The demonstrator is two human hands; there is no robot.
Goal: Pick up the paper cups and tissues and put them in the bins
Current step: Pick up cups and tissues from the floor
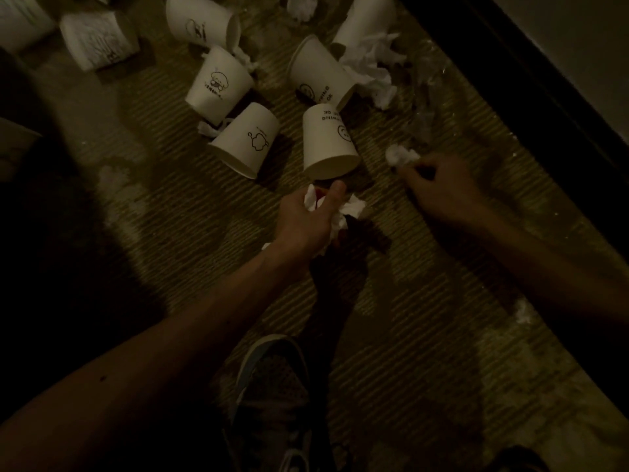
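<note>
Carpet (408, 301): cups (330, 144) lie toppled.
Left hand (306, 219): my fingers (335, 192) clench tissues (352, 207), probably saving trips.
Right hand (439, 185): pinching a wad (401, 155).

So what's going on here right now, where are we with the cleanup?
A person is bent over the carpet gathering tissues. The left hand grips a wad of crumpled tissues, and the right hand pinches a small tissue ball. The paper cups all lie tipped on the carpet and none is in hand; the nearest cup is just beyond the left hand. More loose tissues sit among the far cups. No bin is clearly in view.
</note>
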